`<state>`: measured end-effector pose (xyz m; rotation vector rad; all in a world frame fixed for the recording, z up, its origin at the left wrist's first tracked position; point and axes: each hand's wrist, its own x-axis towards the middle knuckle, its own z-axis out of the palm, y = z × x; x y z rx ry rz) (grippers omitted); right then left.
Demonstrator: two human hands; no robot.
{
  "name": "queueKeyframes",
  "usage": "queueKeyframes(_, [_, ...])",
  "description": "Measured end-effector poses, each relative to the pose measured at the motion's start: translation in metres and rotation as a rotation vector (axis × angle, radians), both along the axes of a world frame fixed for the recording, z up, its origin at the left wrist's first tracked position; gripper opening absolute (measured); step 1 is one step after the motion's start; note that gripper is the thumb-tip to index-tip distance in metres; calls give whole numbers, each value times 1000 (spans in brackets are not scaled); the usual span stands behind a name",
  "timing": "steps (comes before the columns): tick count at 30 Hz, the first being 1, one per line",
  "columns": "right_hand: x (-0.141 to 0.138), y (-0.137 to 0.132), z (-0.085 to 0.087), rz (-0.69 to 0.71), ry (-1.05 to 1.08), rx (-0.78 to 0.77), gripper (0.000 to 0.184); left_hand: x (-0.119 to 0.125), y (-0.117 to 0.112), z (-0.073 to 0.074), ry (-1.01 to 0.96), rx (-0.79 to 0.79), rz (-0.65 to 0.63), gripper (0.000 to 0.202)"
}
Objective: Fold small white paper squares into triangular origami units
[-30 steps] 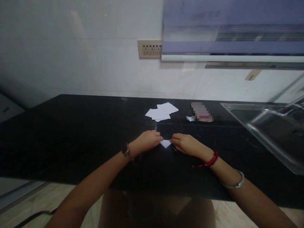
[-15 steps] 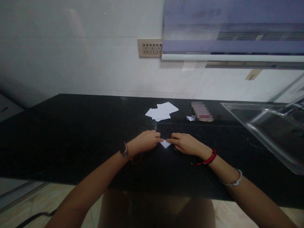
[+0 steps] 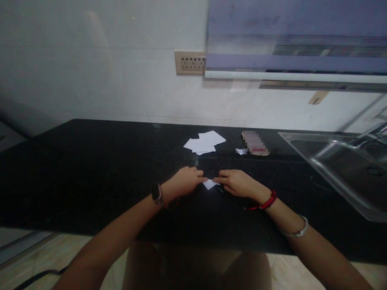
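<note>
A small piece of white paper (image 3: pixel 210 185), folded to a point toward me, lies flat on the black countertop between my two hands. My left hand (image 3: pixel 189 180) has its index finger down on the paper's upper left edge, the other fingers curled in. From the other side, my right hand (image 3: pixel 236 181) presses its index fingertip on the upper right part, its remaining fingers bent. The thumbs are mostly hidden. Beyond the hands, several white paper sheets (image 3: pixel 205 141) lie in a loose overlapping pile.
Right of the pile are a blurred-out phone-like object (image 3: pixel 255 143) and a small folded white paper piece (image 3: pixel 239 151). A steel sink (image 3: pixel 341 169) is set into the black countertop (image 3: pixel 90 173) at the right. A socket panel (image 3: pixel 190 63) sits on the tiled wall.
My right fingertip has slid slightly right along the paper, and more of its right corner shows. My left hand stays nearly in place. The view has shifted a little.
</note>
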<state>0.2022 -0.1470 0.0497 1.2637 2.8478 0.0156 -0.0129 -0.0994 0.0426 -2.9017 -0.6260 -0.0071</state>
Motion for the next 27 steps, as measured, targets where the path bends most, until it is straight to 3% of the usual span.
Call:
queueKeyframes(11, [11, -4, 5, 26, 43, -30, 25, -3, 0, -2, -20, 2, 1, 35])
queueKeyframes(15, [6, -3, 0, -64, 123, 35, 28, -3, 2, -3, -35, -26, -10, 33])
queueKeyframes(21, [-1, 0, -10, 26, 125, 9, 30, -5, 7, -6, -51, -79, -20, 36])
queueKeyframes(27, [-2, -1, -8, 25, 76, 20, 31, -16, 10, 4, -39, -123, 2, 36])
